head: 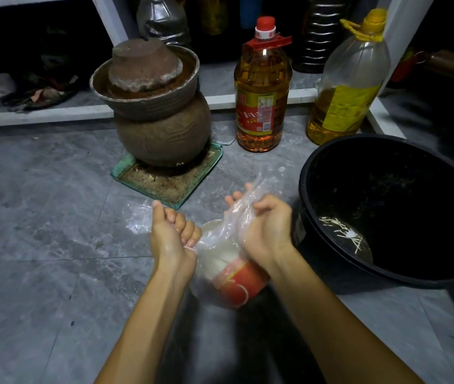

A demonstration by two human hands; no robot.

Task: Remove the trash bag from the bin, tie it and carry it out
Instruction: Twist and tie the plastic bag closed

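A clear plastic trash bag (220,236) lies on the grey floor, out of the bin, with a red and white paper cup (236,284) inside it. My left hand (171,234) is closed on the bag's left edge. My right hand (264,225) grips the bag's right edge, and loose film rises above its fingers. The black round bin (386,206) stands just right of my right hand, tilted toward me, with only a few pale sticks at its bottom.
A brown clay jar (159,112) sits on a green tray (170,181) beyond my hands. Two oil bottles (261,87) (350,81) stand at the back by a white shelf frame (40,115). Grey tiled floor (40,217) spreads to the left.
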